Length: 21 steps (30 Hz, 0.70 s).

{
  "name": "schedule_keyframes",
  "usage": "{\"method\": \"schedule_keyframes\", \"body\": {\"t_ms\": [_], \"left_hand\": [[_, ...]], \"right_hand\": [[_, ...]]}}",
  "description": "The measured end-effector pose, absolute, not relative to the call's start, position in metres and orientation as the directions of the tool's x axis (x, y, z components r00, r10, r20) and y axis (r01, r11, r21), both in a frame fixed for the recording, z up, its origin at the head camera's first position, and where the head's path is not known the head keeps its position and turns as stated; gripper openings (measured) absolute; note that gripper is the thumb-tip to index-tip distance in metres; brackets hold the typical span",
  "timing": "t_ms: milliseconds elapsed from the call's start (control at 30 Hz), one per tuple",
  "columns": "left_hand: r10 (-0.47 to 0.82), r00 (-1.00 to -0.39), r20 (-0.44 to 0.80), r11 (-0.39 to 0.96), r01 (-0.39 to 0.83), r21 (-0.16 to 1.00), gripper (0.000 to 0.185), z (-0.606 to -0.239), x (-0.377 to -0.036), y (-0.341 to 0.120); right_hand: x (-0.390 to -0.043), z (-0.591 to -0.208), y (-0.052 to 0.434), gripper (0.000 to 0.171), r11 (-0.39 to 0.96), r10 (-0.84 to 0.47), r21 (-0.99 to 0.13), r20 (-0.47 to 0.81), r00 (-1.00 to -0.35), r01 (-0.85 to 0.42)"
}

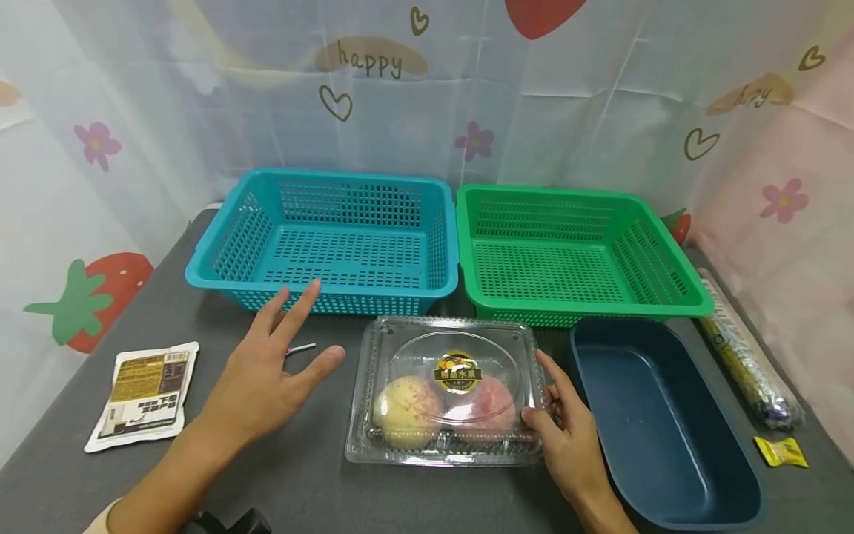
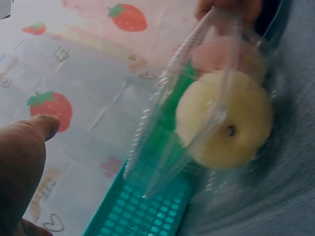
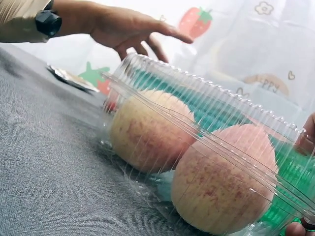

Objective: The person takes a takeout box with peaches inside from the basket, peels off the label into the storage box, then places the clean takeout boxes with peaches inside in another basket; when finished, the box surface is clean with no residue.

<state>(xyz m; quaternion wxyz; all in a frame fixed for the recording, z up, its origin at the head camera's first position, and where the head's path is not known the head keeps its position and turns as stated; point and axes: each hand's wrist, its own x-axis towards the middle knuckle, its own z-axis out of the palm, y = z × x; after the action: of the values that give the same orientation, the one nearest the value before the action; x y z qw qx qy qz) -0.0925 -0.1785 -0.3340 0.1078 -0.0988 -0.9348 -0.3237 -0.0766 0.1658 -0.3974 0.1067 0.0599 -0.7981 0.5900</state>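
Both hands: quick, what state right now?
Left hand: open, holding nothing.
Right hand: holding the clear, rectangular plastic box by its right side.

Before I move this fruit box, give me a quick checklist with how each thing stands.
1. Right hand gripping the box: ok, holding its right side.
2. Left hand on the box: not ok, fingers spread, apart from it.
3. Both fruits inside: ok, yellowish one left, pinker one right, in the head view.
4. Label facing up: ok.
5. Lid snapped shut: cannot tell, the catches don't show clearly.
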Motion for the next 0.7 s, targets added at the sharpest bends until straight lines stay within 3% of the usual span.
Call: {"method": "schedule_keyframes", "body": {"t_ms": [700], "left_hand": [[0.238,-0.968,0.083,0.741,0.236,0.629,0.074,-0.37,-0.095,-0.143]], "right_hand": [[-0.077,-0.398,0.165,0.072,0.288,0.03,-0.936,0.221,-0.975,-0.204]]}}
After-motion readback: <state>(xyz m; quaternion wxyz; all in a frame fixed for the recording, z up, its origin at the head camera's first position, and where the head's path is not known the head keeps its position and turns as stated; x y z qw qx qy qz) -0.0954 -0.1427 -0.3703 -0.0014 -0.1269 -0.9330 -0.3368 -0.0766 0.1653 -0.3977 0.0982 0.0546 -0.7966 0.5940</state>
